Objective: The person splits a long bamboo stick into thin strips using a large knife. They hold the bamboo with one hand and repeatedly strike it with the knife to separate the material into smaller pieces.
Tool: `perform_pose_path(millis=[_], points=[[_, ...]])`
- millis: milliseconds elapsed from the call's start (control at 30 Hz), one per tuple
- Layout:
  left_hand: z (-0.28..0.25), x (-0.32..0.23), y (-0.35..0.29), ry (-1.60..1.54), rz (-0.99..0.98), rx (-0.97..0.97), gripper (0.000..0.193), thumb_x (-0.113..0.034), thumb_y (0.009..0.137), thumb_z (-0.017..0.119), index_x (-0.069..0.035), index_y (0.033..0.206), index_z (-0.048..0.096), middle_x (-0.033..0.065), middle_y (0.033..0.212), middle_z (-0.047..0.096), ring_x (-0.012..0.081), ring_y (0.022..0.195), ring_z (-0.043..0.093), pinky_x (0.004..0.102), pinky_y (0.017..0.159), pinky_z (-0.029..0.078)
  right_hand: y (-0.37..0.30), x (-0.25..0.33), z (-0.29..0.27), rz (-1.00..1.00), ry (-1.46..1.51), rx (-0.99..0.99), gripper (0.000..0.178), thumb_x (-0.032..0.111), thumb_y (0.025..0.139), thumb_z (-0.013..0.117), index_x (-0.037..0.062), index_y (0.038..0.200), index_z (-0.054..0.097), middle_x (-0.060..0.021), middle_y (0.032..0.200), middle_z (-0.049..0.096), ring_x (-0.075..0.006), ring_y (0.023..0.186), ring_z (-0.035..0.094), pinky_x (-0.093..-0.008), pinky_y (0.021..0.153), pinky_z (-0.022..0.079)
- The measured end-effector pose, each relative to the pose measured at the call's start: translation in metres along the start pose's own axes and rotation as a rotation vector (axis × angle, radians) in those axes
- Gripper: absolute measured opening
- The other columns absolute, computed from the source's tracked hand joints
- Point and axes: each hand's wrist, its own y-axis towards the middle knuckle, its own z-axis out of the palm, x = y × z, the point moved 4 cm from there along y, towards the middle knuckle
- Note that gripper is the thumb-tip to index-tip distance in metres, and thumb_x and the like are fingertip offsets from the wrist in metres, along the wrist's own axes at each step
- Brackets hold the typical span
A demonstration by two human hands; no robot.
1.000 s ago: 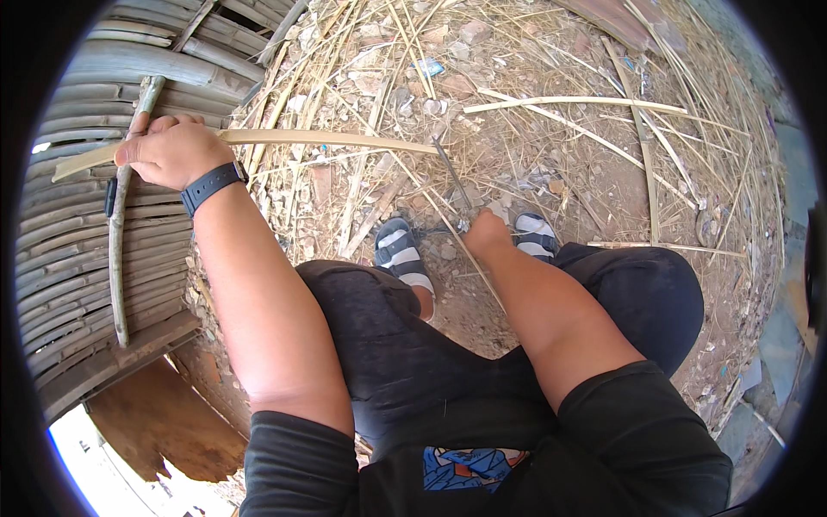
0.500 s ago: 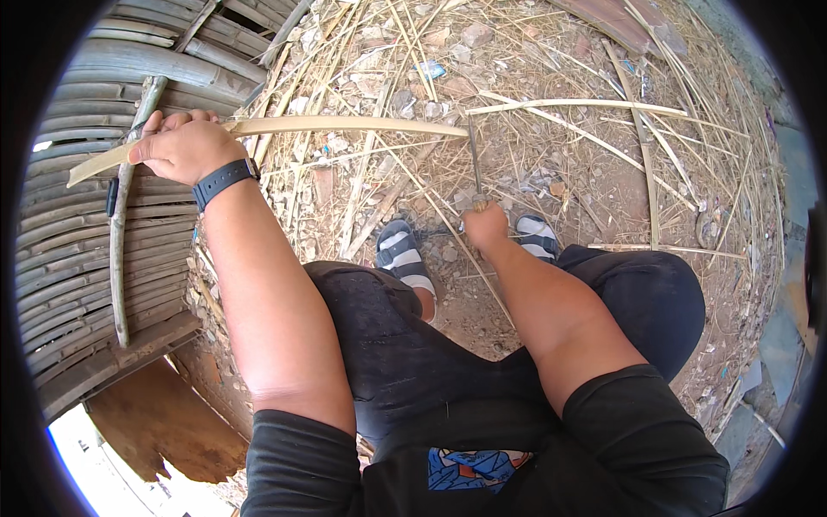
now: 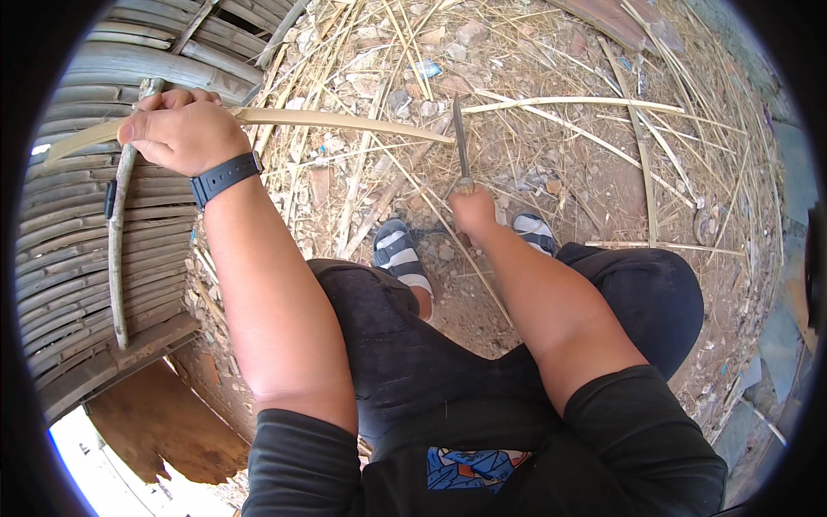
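Note:
My left hand (image 3: 185, 133), with a black watch on its wrist, is closed round a long pale bamboo strip (image 3: 345, 122). One end of the strip sticks out past the hand toward the bamboo wall; the other reaches right, close to a knife. My right hand (image 3: 473, 211) grips the handle of this knife (image 3: 462, 142), whose narrow dark blade points away from me. The strip's right end is beside the blade; whether the two touch, I cannot tell. Both hands are held above the ground, in front of my knees.
A slatted bamboo wall (image 3: 95, 250) rises at the left, with a thin pole (image 3: 122, 233) against it. Loose bamboo strips (image 3: 573, 102) and straw litter the stony ground (image 3: 448, 250). My sandalled feet (image 3: 398, 250) stand between the hands and my legs. Flat slabs (image 3: 780, 336) line the right edge.
My right hand has moved a little left and away from me, and the blade stands more upright. My left hand has risen slightly, and the strip has shifted left with it.

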Motion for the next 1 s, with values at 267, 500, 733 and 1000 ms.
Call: perform_pose_path(millis=[267, 500, 733, 1000], points=[[0.009, -0.01, -0.002, 0.023, 0.048, 0.084, 0.07, -0.072, 0.097, 0.023, -0.005, 0.086, 0.04, 0.0, 0.059, 0.035, 0.0112, 0.048, 0.031, 0.0243, 0.042, 0.029, -0.033, 0.055, -0.007, -0.383, -0.211, -0.233, 0.037, 0.021, 0.079, 0.067, 0.0023, 0.11, 0.06, -0.0294, 0.096, 0.068, -0.0446, 0.093, 0.067, -0.0474, 0.082, 0.052], [0.005, -0.01, -0.005, 0.015, 0.045, 0.049, 0.066, -0.069, 0.099, 0.024, -0.006, 0.087, 0.04, -0.0005, 0.059, 0.035, 0.0105, 0.049, 0.032, 0.0238, 0.042, 0.028, -0.001, -0.051, -0.019, -0.078, -0.726, 0.016, 0.043, 0.02, 0.083, 0.066, -0.0046, 0.117, 0.059, -0.0263, 0.108, 0.069, -0.0397, 0.105, 0.067, -0.046, 0.088, 0.053], [-0.001, -0.006, -0.002, -0.005, 0.017, 0.036, 0.064, -0.068, 0.1, 0.023, -0.007, 0.089, 0.041, -0.0005, 0.061, 0.036, 0.0102, 0.049, 0.03, 0.0241, 0.042, 0.029, 0.012, -0.075, -0.004, 0.304, -0.053, 0.328, 0.033, 0.019, 0.081, 0.068, -0.0077, 0.101, 0.064, -0.0293, 0.097, 0.069, -0.0368, 0.089, 0.07, -0.0418, 0.075, 0.056], [-0.006, 0.001, 0.002, 0.01, 0.047, 0.014, 0.066, -0.069, 0.099, 0.023, -0.006, 0.088, 0.041, 0.0001, 0.06, 0.036, 0.0105, 0.049, 0.031, 0.0243, 0.042, 0.028, -0.017, 0.003, -0.021, -0.243, -0.385, -0.176, 0.043, 0.022, 0.081, 0.064, -0.0044, 0.114, 0.059, -0.0301, 0.098, 0.068, -0.0448, 0.096, 0.066, -0.0487, 0.087, 0.052]])
